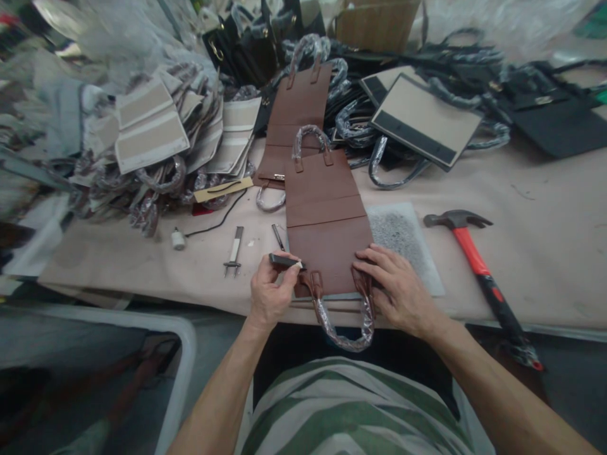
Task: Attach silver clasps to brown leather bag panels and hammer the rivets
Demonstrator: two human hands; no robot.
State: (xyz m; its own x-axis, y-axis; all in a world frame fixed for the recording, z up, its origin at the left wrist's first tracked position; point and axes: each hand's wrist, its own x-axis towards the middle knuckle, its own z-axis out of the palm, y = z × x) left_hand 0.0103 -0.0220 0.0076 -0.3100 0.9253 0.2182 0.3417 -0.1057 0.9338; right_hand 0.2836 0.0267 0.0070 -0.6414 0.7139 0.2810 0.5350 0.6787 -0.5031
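Observation:
A brown leather bag panel [327, 221] lies flat on the table in front of me, with a plastic-wrapped handle [344, 325] hanging over the near edge and another handle at its far end. My left hand [271, 291] pinches a small dark flat piece [286, 260] at the panel's near left corner. My right hand [396, 287] lies flat, fingers spread, on the panel's near right corner beside the handle tab. A second brown panel [296, 107] lies behind the first.
A red-handled hammer [477, 259] lies to the right, its handle past the table edge. A grey mat [403, 243] sits under the panel. Metal dividers [234, 253] and a small tool lie left. Beige and black bag parts are piled at the back, a white tub [180, 354] below left.

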